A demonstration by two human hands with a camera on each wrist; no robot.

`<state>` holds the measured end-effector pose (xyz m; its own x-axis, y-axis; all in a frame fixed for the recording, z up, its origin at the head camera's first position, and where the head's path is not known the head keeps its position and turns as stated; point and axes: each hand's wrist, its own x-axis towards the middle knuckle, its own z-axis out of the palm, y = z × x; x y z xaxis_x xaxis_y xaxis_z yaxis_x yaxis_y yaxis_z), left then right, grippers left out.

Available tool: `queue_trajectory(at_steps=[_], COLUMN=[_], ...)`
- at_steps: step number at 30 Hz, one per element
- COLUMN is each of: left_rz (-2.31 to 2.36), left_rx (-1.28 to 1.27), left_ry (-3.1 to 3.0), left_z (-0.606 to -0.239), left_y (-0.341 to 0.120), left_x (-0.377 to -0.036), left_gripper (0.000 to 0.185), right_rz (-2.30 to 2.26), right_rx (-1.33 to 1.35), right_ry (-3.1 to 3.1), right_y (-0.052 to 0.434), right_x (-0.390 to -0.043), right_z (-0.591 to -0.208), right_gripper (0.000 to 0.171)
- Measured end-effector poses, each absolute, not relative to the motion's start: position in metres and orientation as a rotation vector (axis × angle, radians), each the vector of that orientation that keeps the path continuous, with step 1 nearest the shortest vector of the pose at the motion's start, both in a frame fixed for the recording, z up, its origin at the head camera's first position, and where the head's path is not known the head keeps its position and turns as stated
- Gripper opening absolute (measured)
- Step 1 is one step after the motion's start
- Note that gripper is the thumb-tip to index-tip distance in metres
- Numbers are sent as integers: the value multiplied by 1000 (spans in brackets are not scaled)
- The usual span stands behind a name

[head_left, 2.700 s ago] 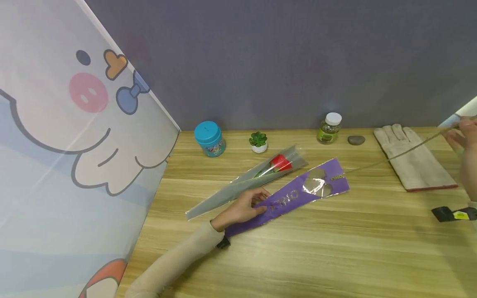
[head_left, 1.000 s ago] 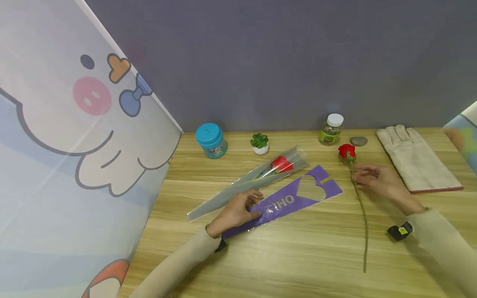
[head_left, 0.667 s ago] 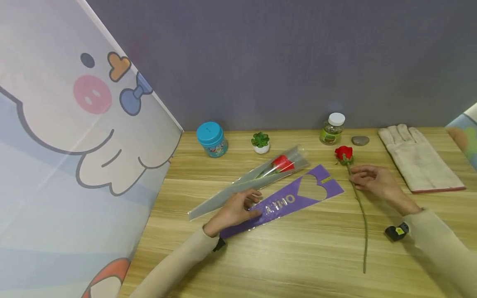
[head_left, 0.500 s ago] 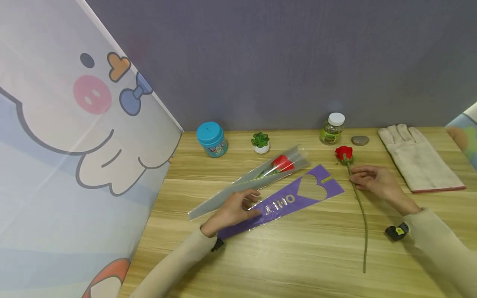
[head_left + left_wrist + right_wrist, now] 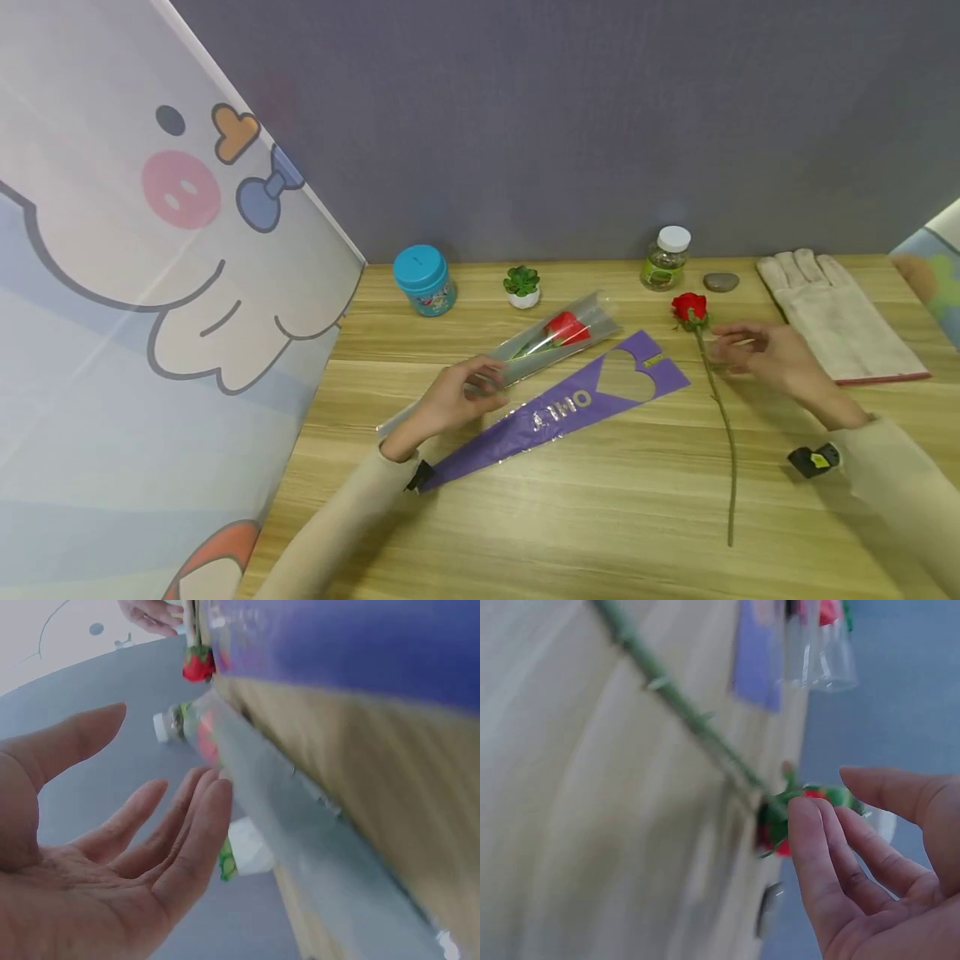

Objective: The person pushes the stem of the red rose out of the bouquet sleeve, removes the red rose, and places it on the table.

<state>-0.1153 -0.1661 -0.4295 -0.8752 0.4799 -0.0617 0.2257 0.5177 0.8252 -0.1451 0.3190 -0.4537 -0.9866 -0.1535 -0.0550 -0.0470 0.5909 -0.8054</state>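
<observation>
My left hand [image 5: 450, 402], empty with relaxed fingers, hovers over the lower part of a clear flower sleeve [image 5: 534, 364] that holds a red rose [image 5: 567, 328]. Just in front lies a flat purple flower sleeve [image 5: 551, 417] with a heart-shaped window and printed letters. The left wrist view shows the left palm [image 5: 127, 877] with thumb and fingers spread apart. A second, bare red rose [image 5: 691, 308] lies on the table, its long thin stem running toward me. Beside its upper stem is my right hand [image 5: 776, 360]; the right wrist view shows its thumb and fingers [image 5: 817, 870] apart, holding nothing.
Along the back stand a blue lidded tub [image 5: 424, 281], a small potted succulent [image 5: 522, 287] and a white-capped jar [image 5: 665, 260]. A grey stone [image 5: 721, 282] and a pale work glove [image 5: 847, 317] lie at the right. A grey partition [image 5: 555, 125] rises behind the table.
From the right edge, my right hand has brought the bare rose over, laid it down and let go. My left hand has left the purple sleeve, moving left and farther back.
</observation>
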Motion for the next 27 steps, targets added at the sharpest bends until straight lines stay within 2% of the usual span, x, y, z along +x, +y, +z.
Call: queue_trajectory(at_steps=[6, 14, 20, 27], left_rz=[1340, 1228, 1106, 1076], left_rx=[556, 475, 416, 347], left_ry=[2508, 2560, 2567, 2512], left_z=[-425, -428, -436, -440], left_y=[-172, -177, -182, -182], left_x=[-130, -145, -154, -158], left_gripper=[49, 59, 65, 71], right_rz=[-1336, -1440, -1738, -1851], right_rx=[-223, -336, -279, -130], right_ry=[2715, 2521, 2071, 1712], right_y=[293, 240, 203, 172], right_x=[-144, -142, -140, -138], right_z=[-436, -431, -438, -448], right_gripper=[35, 41, 49, 58])
